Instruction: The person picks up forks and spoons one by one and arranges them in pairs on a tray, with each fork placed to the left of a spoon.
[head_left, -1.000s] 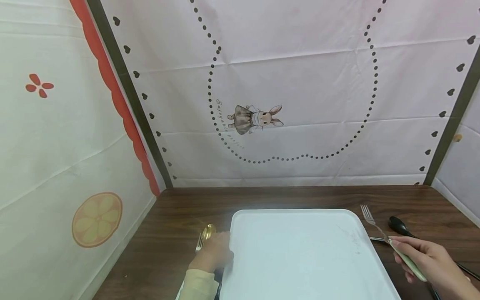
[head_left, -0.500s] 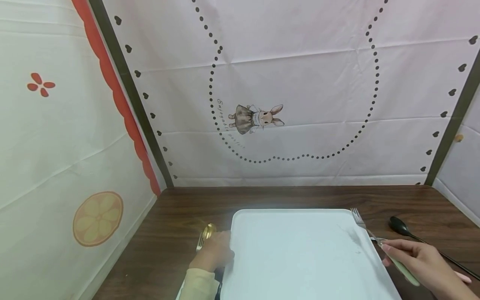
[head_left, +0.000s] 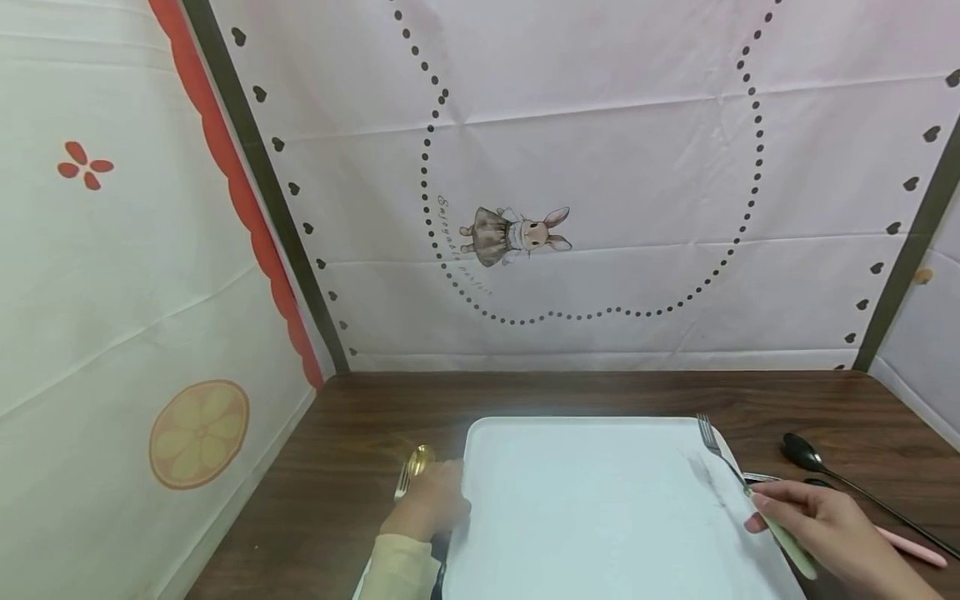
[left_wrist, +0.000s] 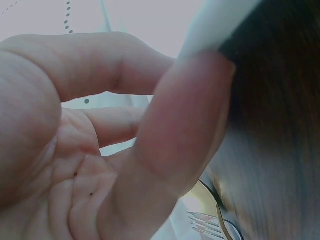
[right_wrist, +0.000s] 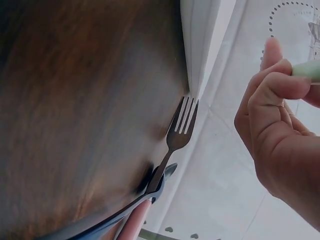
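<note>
A large white tray (head_left: pixel 600 508) lies on the wooden table. At its left edge my left hand (head_left: pixel 431 504) pinches the rim; in the left wrist view the thumb (left_wrist: pixel 185 115) presses against the tray's edge (left_wrist: pixel 217 25). My right hand (head_left: pixel 832 525) grips a fork by its pale green handle (head_left: pixel 787 546), with the tines (head_left: pixel 707 432) over the tray's far right corner. The right wrist view shows the fingers (right_wrist: pixel 280 100) curled round that handle (right_wrist: pixel 306 71). Beside the left hand lie a gold spoon (head_left: pixel 421 458) and a fork (head_left: pixel 402 483).
Right of the tray lie a long black spoon (head_left: pixel 801 452) and a pink-handled utensil (head_left: pixel 913 547). A dark fork (right_wrist: pixel 181 131) rests close by the tray's side in the right wrist view. Cloth walls (head_left: pixel 600 183) enclose the table (head_left: pixel 420 400) at the back and sides.
My right hand has moved left with the green-handled fork, from beside the tray to over its right edge, uncovering the pink handle. The left hand has stayed at the tray's edge.
</note>
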